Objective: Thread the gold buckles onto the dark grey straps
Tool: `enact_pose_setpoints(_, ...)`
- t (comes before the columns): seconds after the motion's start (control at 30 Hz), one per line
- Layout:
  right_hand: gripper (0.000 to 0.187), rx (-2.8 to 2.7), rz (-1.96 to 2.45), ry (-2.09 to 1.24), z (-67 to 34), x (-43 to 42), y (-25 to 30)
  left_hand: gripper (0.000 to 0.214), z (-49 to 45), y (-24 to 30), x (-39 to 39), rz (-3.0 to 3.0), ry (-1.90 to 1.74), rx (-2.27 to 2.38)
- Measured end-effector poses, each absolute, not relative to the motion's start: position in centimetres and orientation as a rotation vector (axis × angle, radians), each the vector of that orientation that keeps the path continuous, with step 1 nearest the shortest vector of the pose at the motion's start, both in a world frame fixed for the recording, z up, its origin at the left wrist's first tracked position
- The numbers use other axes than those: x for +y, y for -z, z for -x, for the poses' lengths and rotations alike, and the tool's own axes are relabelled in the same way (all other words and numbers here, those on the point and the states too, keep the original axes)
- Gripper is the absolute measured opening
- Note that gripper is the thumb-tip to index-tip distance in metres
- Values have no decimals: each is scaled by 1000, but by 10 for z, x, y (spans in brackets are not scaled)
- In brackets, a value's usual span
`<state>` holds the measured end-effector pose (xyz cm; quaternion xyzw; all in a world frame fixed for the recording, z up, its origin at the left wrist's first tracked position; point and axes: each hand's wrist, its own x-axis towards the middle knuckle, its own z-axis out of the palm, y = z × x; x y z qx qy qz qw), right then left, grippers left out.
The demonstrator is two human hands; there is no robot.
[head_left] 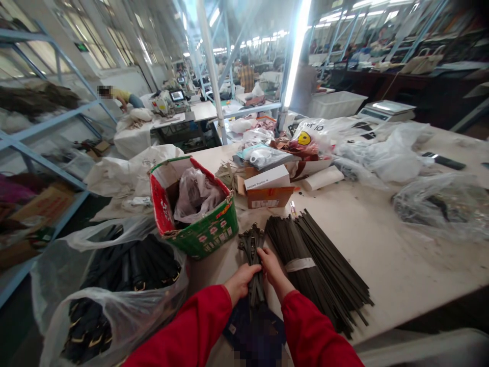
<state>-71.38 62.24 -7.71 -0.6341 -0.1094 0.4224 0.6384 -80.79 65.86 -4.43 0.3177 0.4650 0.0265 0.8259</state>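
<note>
A bunch of dark grey-brown straps (252,244) with small metal fittings at the far end lies between my two hands. My left hand (241,279) closes on the bunch from the left, thumb across the top. From the right, my right hand (270,264) grips it a little farther up, its fingertips partly hidden among the straps. Just right of that hand is a large pile of long dark strips (324,265). A white paper band (300,264) wraps part of this pile.
A green and red carton (202,239) with a plastic bag inside stands to the left. Beside it, a clear bag (46,285) holds black straps with gold-coloured fittings. Behind my hands are a small brown box (269,198) and a white roll (323,178). Plastic bags (401,148) cover the back right.
</note>
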Motion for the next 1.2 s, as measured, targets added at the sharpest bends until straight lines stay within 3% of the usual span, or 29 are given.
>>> enact_pose_setpoints(0.2, 32, -155, 1352, -919, 729, 620, 56, 3, 828, 24, 652, -569, -112, 918)
enact_pose_setpoints(0.47, 31, -272, 1309, -923, 732, 596, 22, 14, 839, 11, 648, -389, -89, 836)
enact_pose_setpoints(1.07, 13, -705, 1616, -815, 713, 558, -2, 13, 833, -3, 631, -320, -4, 865)
enact_pose_setpoints(1.2, 19, -666, 1736, -770, 686, 545, -4, 17, 837, -9, 634, -350, 30, 850)
